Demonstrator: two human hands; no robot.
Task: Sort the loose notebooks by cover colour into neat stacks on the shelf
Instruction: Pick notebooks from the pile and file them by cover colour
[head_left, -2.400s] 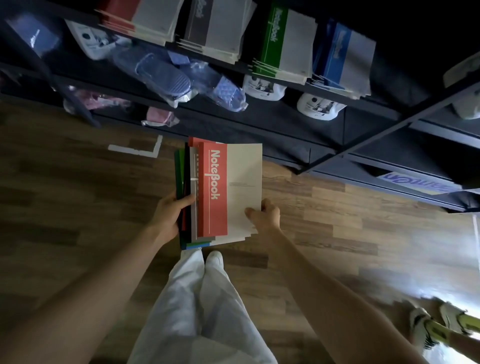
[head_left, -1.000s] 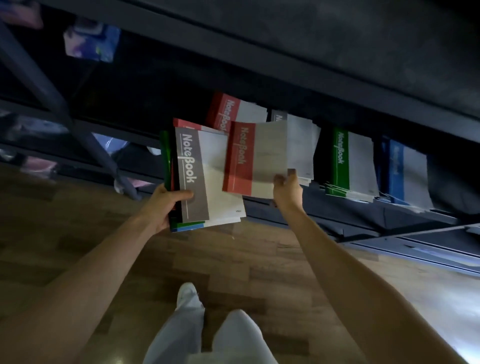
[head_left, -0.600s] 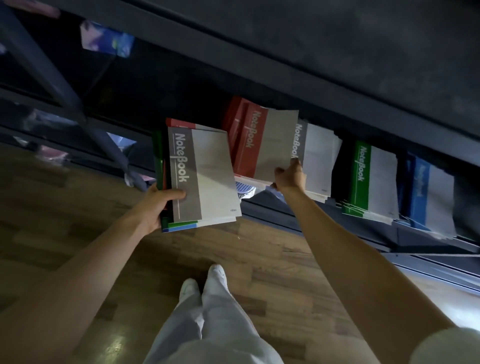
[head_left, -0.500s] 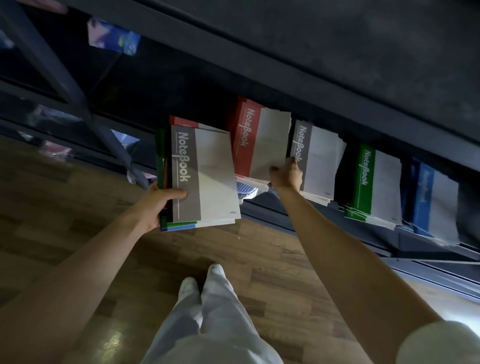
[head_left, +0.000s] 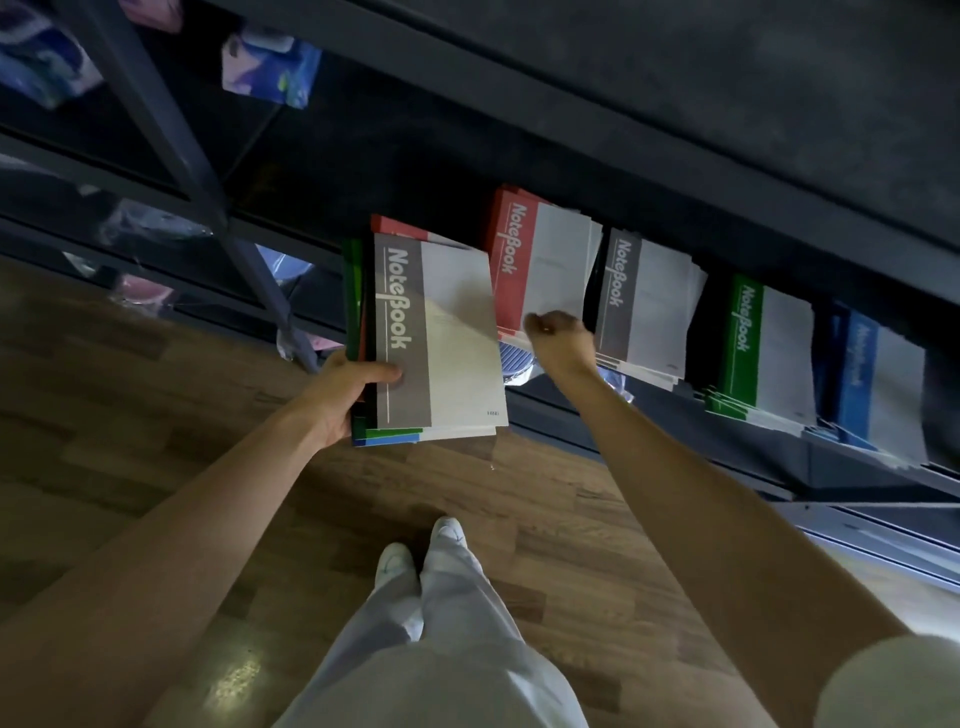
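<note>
Loose notebooks (head_left: 431, 338), a grey cover on top with red, green and blue edges under it, are held in front of the shelf (head_left: 779, 457) and over the wooden floor (head_left: 156, 415). The left grip (head_left: 343, 395) clasps their spine side, thumb across the grey band. On the dark metal shelf lie four piles side by side: red stack (head_left: 540, 260), grey stack (head_left: 644, 306), green stack (head_left: 769, 353) and blue stack (head_left: 878, 384). The right grip (head_left: 561, 338) is curled at the lower edge of the red stack; whether it pinches a cover I cannot tell. A slanted upright post (head_left: 171, 156) crosses dim shelves with blurred packets (head_left: 270, 67). Pale trousers (head_left: 441, 649) and white shoes (head_left: 415, 551) show below.
</note>
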